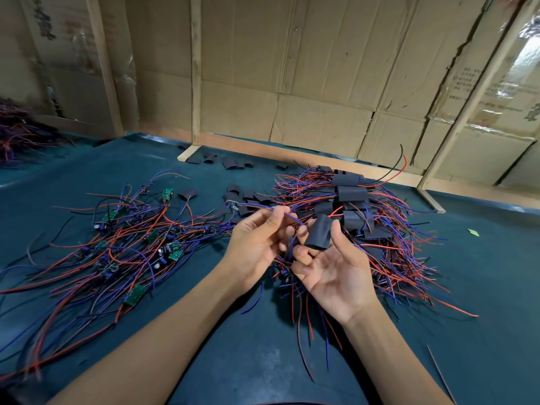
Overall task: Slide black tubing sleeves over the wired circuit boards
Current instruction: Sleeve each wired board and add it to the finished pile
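Note:
My right hand (pixel 336 270) pinches a short black tubing sleeve (pixel 319 231) between thumb and fingers, palm up, over the middle of the table. My left hand (pixel 257 241) pinches a thin blue wire (pixel 263 206) whose near end points at the sleeve's mouth. The wire runs up and left to a small part at its far end. Bare green circuit boards (pixel 135 295) with red, blue and black wires lie in a loose heap on the left. On the right is a pile of sleeved boards (pixel 352 193) with their wires fanned out.
Loose black sleeves (pixel 233 164) lie scattered near the back and the middle of the dark green table top (pixel 233 361). Cardboard walls with wooden battens (pixel 195 68) close off the back. Another wire bundle (pixel 17 133) sits at the far left.

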Demonstrator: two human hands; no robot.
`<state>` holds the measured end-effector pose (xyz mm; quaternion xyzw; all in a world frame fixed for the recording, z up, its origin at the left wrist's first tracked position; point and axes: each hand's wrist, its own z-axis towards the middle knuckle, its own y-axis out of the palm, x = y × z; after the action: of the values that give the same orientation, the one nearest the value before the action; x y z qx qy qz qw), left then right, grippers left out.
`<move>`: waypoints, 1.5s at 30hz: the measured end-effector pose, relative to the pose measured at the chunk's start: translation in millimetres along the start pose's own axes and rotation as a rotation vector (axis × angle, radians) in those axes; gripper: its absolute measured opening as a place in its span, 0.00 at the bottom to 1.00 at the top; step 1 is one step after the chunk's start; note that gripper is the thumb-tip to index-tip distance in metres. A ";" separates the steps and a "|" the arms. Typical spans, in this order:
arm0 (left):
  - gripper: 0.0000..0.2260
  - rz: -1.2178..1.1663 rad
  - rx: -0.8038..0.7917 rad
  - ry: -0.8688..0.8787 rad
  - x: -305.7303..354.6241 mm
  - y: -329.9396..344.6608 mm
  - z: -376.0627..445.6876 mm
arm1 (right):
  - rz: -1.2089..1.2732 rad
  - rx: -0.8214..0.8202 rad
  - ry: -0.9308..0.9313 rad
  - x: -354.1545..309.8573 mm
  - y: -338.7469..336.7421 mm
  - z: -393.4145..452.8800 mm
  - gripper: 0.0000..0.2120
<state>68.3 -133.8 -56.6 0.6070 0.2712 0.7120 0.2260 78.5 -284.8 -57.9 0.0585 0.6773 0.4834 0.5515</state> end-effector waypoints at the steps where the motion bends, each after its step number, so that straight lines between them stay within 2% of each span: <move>1: 0.05 -0.058 0.025 0.014 2.0 0.7 0.8 | -0.011 0.008 -0.034 -2.0 1.0 -0.4 0.25; 5: 0.05 -0.208 0.042 0.049 12.3 -0.3 2.4 | -0.071 0.068 -0.266 -14.1 2.4 -1.4 0.20; 7: 0.06 -0.173 0.035 0.073 14.0 -0.2 1.7 | -0.144 0.094 -0.377 -16.5 2.4 -1.0 0.09; 9: 0.08 -0.108 0.036 0.098 12.8 1.6 0.1 | -0.185 0.120 -0.441 -14.9 1.4 0.9 0.09; 12: 0.08 -0.054 0.048 0.144 9.1 4.6 -1.5 | -0.202 0.185 -0.459 -11.8 1.8 3.7 0.13; 16: 0.07 -0.076 0.052 0.190 6.5 5.4 -2.2 | -0.200 0.207 -0.450 -8.4 4.2 4.9 0.09; 24: 0.08 -0.047 0.083 0.230 0.9 6.4 -2.4 | -0.257 0.193 -0.419 -2.8 3.7 5.4 0.11; 26: 0.08 0.027 0.094 0.237 0.7 4.9 -2.3 | -0.277 0.222 -0.408 -1.6 3.6 5.5 0.14; 29: 0.06 0.217 0.058 0.241 -2.5 2.5 -1.8 | -0.292 0.262 -0.422 -0.2 6.7 5.6 0.07; 37: 0.05 0.142 -0.094 -0.021 -3.4 7.9 -4.1 | -0.296 0.363 -0.448 -8.0 9.2 1.2 0.11; 43: 0.24 -0.135 0.030 -0.362 8.6 4.5 -1.0 | -0.247 0.408 -0.529 -18.2 6.6 -0.3 0.15; 45: 0.29 -0.158 0.052 -0.449 11.8 0.3 1.3 | -0.231 0.431 -0.535 -21.6 5.6 -0.9 0.14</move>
<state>67.6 -126.1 -47.5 0.7326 0.2792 0.5321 0.3198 83.6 -295.6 -38.9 0.2208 0.5977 0.2313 0.7352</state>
